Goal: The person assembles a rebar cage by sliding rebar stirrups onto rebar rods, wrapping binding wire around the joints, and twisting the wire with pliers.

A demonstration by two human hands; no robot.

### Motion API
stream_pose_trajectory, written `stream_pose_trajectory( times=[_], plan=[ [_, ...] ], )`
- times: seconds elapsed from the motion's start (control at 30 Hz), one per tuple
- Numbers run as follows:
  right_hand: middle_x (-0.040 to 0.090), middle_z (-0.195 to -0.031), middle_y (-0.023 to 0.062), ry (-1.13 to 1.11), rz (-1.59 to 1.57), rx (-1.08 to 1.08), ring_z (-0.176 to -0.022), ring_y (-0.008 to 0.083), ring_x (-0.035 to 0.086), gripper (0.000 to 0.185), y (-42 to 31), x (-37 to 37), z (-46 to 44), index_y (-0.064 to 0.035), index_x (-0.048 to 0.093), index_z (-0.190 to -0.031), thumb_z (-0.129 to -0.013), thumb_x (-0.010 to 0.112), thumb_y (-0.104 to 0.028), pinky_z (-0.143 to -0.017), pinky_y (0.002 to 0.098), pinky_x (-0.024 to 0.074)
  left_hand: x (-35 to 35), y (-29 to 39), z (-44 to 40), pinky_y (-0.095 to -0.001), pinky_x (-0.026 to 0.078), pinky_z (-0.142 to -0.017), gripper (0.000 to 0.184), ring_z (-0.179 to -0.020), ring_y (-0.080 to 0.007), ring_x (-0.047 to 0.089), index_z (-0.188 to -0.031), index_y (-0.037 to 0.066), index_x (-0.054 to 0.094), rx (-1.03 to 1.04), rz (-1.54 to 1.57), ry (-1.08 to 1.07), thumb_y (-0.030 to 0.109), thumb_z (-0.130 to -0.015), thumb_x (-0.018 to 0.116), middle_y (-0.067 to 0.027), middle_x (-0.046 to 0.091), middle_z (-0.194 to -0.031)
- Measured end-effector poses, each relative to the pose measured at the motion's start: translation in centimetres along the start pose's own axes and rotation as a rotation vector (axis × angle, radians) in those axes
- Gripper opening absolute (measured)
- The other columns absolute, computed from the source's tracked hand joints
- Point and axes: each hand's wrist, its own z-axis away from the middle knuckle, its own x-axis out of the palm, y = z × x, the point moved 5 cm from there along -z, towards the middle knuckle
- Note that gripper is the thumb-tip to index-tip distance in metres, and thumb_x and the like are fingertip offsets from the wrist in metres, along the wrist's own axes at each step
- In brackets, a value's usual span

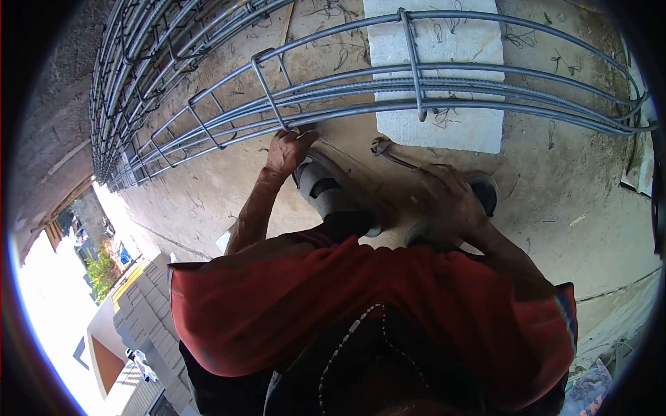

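Note:
A long steel rebar cage (319,101) with rectangular stirrups lies across the floor in front of me. My left hand (290,150) is at its near lower bar, beside a stirrup corner, with fingers closed round something too small to make out. Thin wires trail from that hand toward the right. My right hand (451,194) is lower and blurred by motion, closed on the handle of a pincer-like tool (395,154). The tool's head points up and left, short of the bars.
More rebar cages (149,52) are stacked at the upper left. A white sheet (458,132) lies under the cage. Bits of tie wire (551,135) are scattered on the concrete floor (555,201). My feet are close below my hands. Grey blocks (146,315) stand outside at the lower left.

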Motion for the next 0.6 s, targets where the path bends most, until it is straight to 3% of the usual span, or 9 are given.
stream_pose_trajectory(
  times=[0.07, 0.13, 0.23, 0.3, 0.33, 0.4, 0.5, 0.53, 0.6],
  plan=[
    [0.048, -0.117, 0.0142, 0.037, -0.055, -0.053, -0.106, 0.0315, 0.052, 0.056, -1.5, -0.7, -2.0, -0.0066, 0.046, -0.127, -0.078, 0.066, -0.025, -0.091, 0.0427, 0.0443, -3.4, 2.4, -0.6, -0.0352, 0.05, -0.067, 0.025, -0.074, -0.0245, 0.062, -0.096, 0.011, 0.063, 0.088, 0.069, -0.015, 0.005, -0.071, 0.061, -0.0065, 0.065, -0.09],
    [0.049, -0.117, 0.0157, 0.084, -0.107, -0.101, -0.106, 0.0317, 0.052, 0.057, -3.6, -0.5, -4.4, -0.0066, 0.044, -0.128, -0.08, 0.064, -0.028, -0.09, 0.0432, 0.0445, -6.5, 4.5, -0.2, -0.0363, 0.05, -0.064, 0.021, -0.069, -0.0266, 0.061, -0.092, 0.006, 0.059, -0.031, 0.076, -0.199, 0.0, -0.071, 0.058, -0.0088, 0.064, -0.086],
    [0.053, -0.112, 0.02, 0.085, -0.011, -0.102, -0.101, 0.0318, 0.057, 0.058, -5.3, 2.4, -6.7, -0.0064, 0.039, -0.132, -0.082, 0.058, -0.03, -0.082, 0.0418, 0.0485, -10.5, 6.8, -0.6, -0.0396, 0.049, -0.063, 0.031, -0.066, -0.0306, 0.059, -0.102, 0.005, 0.056, -0.093, 0.247, -0.17, -0.006, -0.073, 0.053, -0.0116, 0.06, -0.079],
    [0.055, -0.109, 0.0172, -0.513, -0.143, 0.04, -0.098, 0.029, 0.059, 0.075, -5.1, 4.0, -7.1, -0.0058, 0.037, -0.135, -0.069, 0.068, -0.026, -0.077, 0.0408, 0.0511, -12.0, 7.5, -0.9, -0.042, 0.047, -0.06, 0.038, -0.065, -0.0336, 0.056, -0.111, 0.003, 0.054, -0.15, 0.31, -0.265, -0.006, -0.075, 0.05, -0.0145, 0.058, -0.079],
    [0.057, -0.102, 0.0161, -0.246, -0.09, -0.124, -0.09, 0.0281, 0.062, 0.082, -5.3, 3.3, -6.7, -0.006, 0.035, -0.136, -0.064, 0.07, -0.024, -0.066, 0.0379, 0.0535, -12.8, 8.7, -1.7, -0.0428, 0.046, -0.058, 0.039, -0.064, -0.035, 0.054, -0.115, 0.002, 0.052, -0.137, 0.34, -0.296, -0.006, -0.077, 0.049, -0.016, 0.057, -0.079],
    [0.058, -0.091, 0.0145, -0.088, -0.036, -0.146, -0.076, 0.0271, 0.064, 0.072, -4.7, 2.3, -5.9, -0.0077, 0.04, -0.132, -0.067, 0.068, -0.025, -0.055, 0.0359, 0.0532, -13.2, 10.7, -2.5, -0.0441, 0.044, -0.055, 0.035, -0.064, -0.0364, 0.054, -0.116, 0.0, 0.051, -0.131, 0.38, -0.375, 0.004, -0.082, 0.055, -0.0186, 0.055, -0.078],
    [0.057, -0.087, 0.013, -0.38, 0.088, -0.157, -0.06, 0.0258, 0.061, 0.042, -3.6, 0.4, -5.0, -0.0103, 0.048, -0.121, -0.08, 0.05, -0.02, -0.049, 0.0362, 0.0504, -11.3, 12.0, -3.0, -0.0422, 0.045, -0.052, 0.007, -0.059, -0.0325, 0.056, -0.081, 0.004, 0.055, 0.157, 0.251, -0.402, 0.003, -0.075, 0.057, -0.0114, 0.056, -0.066],
    [0.057, -0.085, 0.0131, -0.196, 0.098, -0.13, -0.062, 0.0263, 0.061, 0.04, -2.8, -0.4, -4.3, -0.0101, 0.049, -0.119, -0.08, 0.05, -0.02, -0.051, 0.0367, 0.0506, -11.5, 12.3, -3.8, -0.043, 0.04, -0.049, 0.005, -0.057, -0.0337, 0.054, -0.069, 0.005, 0.05, 0.177, 0.222, -0.294, 0.001, -0.071, 0.052, -0.0136, 0.05, -0.059],
    [0.057, -0.081, 0.0131, 0.179, 0.091, -0.15, -0.066, 0.0274, 0.061, 0.036, -1.6, -1.2, -2.8, -0.0098, 0.052, -0.115, -0.08, 0.049, -0.02, -0.054, 0.0377, 0.051, -11.3, 10.2, -4.7, -0.0431, 0.04, -0.048, 0.006, -0.056, -0.0346, 0.053, -0.071, 0.006, 0.051, 0.118, 0.214, -0.213, 0.0, -0.07, 0.051, -0.0141, 0.05, -0.059]
  ],
)
